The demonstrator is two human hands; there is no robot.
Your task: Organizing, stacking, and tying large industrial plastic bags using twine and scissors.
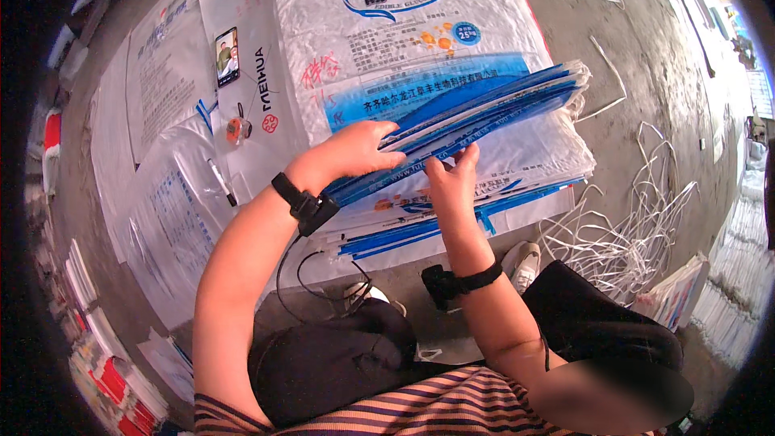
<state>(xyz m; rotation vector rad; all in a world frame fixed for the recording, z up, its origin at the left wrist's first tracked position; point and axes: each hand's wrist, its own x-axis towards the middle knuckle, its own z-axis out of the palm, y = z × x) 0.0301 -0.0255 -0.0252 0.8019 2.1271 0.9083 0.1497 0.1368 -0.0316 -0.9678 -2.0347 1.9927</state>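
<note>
A stack of flat white-and-blue woven sacks (404, 40) lies in front of me. The near ends of several sacks are lifted into a thick sheaf of sack edges (492, 109), blue and white, slanting up to the right. My left hand (347, 152) is closed on the sheaf's left part, its fingers partly hidden behind the edges. My right hand (454, 182) grips the lower edge near the middle, thumb and fingers curled against it. Beneath the sheaf, more sacks (549, 153) lie flat. Each wrist wears a black strap with a small device.
A phone (228, 56), a small round orange-and-clear item (237, 130) and a pen (220, 182) rest on white sacks at the left. Tangled white strapping (630, 226) covers the floor at right. Other stacks (739, 274) line the right side. My shoes are just below the stack.
</note>
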